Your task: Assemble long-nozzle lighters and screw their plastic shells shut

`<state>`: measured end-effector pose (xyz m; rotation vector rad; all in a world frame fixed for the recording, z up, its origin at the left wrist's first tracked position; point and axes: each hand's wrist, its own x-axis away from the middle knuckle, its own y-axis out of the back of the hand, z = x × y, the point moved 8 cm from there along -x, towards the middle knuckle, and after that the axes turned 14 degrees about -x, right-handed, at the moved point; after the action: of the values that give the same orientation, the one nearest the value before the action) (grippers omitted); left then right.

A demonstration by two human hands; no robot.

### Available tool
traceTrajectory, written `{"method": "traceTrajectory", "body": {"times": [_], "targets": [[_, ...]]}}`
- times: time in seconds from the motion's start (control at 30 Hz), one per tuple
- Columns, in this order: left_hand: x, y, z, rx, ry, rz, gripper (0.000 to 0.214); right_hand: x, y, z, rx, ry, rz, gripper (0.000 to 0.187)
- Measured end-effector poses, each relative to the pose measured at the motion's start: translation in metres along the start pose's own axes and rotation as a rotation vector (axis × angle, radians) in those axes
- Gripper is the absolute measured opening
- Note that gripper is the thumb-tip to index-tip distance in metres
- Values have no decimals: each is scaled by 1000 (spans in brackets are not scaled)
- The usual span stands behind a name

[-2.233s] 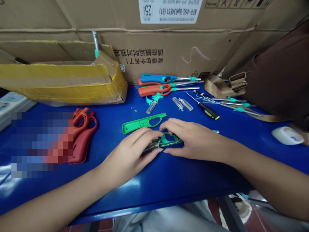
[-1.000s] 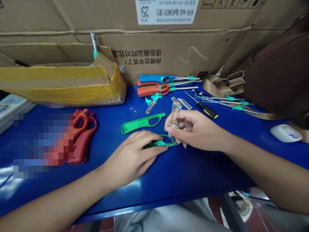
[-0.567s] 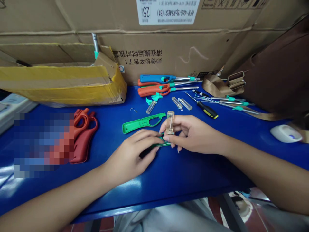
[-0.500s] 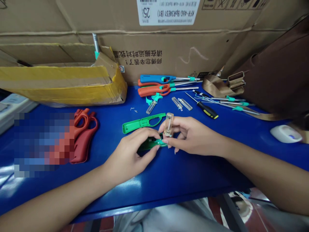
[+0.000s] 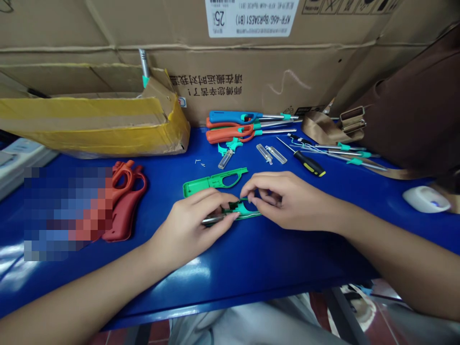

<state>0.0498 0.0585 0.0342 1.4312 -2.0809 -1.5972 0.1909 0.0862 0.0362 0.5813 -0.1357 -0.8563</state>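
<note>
Pinched shut from both sides, the left hand [image 5: 190, 225] and the right hand [image 5: 291, 201] meet over an open green lighter shell [image 5: 244, 210] that lies on the blue table [image 5: 251, 258] right in front of the person. The left thumb and fingertips are closed on the shell's near end, where a thin metal tube [image 5: 212, 220] shows under the fingers. The right thumb and forefinger are closed on the teal trigger part at the other end, with the remaining fingers curled loosely behind. Whether anything small is tucked inside the right hand cannot be told. Just beyond the hands lies a second green shell half [image 5: 212, 182], apart from them. Farther back, a big cardboard box [image 5: 287, 72] stands along the table edge. Its white label [image 5: 251, 12] is upside down and reads "25" and "KFR-46G/BpR3AES1 (B1)". Below it, two lines of Chinese characters [image 5: 206, 84] are printed in black, also upside down. At the foot of the box lie finished blue and orange lighters [image 5: 233, 125], and near them a black-and-yellow screwdriver [image 5: 309, 164].
</note>
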Motion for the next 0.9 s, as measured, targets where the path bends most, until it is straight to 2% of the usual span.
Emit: {"method": "traceTrajectory", "body": {"times": [0.07,0.17,0.27,0.33,0.57,0.63,0.8,0.9], "targets": [[-1,0,8,37,87,-11,14,2,1,3,55,-8,82,19],[-1,-5,21,226,268,16,13,6,-3,0,94,-82,214,15],[0,-15,26,414,380,74,16,8,-8,-3,106,-121,261,11],[0,-18,26,445,406,104,16,8,-9,-3,104,-120,265,12],[1,-19,21,312,313,146,15,5,-8,-4,79,-121,271,15],[1,-17,18,222,253,147,14,4,-8,-5,79,-125,255,14],[1,-13,5,23,34,114,28,2,-8,-11,80,-144,205,12],[2,-14,4,-3,12,103,23,2,-8,-10,81,-137,209,11]]}}
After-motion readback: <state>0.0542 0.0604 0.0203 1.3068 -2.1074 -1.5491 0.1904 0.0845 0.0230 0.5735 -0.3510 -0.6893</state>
